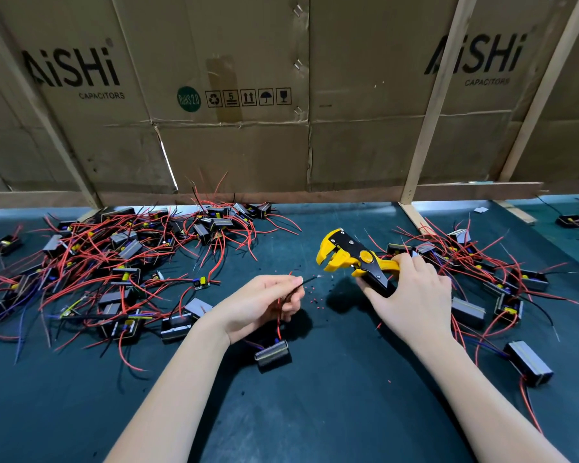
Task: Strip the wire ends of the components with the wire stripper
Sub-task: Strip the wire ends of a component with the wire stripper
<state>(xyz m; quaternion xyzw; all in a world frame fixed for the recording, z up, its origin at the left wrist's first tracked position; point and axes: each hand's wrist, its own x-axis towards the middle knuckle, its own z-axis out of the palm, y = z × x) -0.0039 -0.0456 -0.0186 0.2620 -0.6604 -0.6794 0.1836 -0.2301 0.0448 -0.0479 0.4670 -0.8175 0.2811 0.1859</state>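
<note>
My left hand (264, 304) pinches the black and red wires (306, 281) of one small black component (272, 355), which hangs below my wrist just above the mat. The black wire's bare tip points right toward the stripper. My right hand (411, 295) grips the handles of the yellow and black wire stripper (351, 257), whose jaws face left, a short gap away from the wire tip. Tiny red and black bits of insulation (315, 297) lie scattered on the mat between my hands.
A large tangled pile of components with red and black wires (114, 262) covers the mat on the left. A smaller pile (482, 275) lies on the right. Cardboard boxes (234, 95) and wooden slats (428, 128) wall off the back of the dark green mat (331, 396).
</note>
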